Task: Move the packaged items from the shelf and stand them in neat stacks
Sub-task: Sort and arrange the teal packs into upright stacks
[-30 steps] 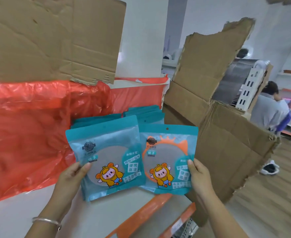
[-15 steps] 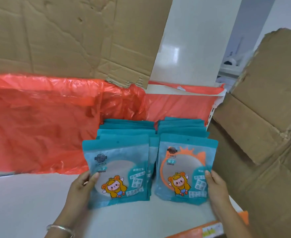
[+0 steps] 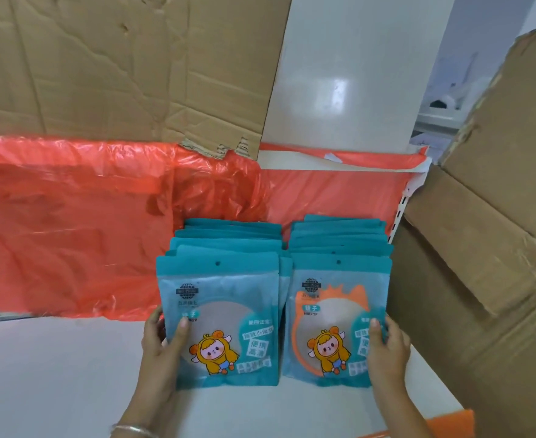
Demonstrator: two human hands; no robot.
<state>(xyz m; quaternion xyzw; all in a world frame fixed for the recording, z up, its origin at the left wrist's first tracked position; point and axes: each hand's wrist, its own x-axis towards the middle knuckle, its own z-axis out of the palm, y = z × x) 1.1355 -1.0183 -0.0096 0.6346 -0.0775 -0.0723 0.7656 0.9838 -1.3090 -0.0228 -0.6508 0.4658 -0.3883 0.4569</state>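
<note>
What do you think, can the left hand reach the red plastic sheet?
Probably yes, once it lets go: the left hand grips the left front pack, and only white shelf lies before the red plastic sheet.

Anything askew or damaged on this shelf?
Left row of teal pouches is fanned, tops staggered sideways; right row sits squarer. Cardboard sheet behind has a torn lower edge; red plastic sheet is crumpled. Left hand grips the left front pouch; right hand the right front pouch.

1. Left hand (image 3: pixel 162 339) and right hand (image 3: pixel 386 346) are both bare, forearms too.
2. Left wrist has a thin silvery bangle (image 3: pixel 133 429), plain metal.
3. Thumbnails look short and unpainted.
</note>
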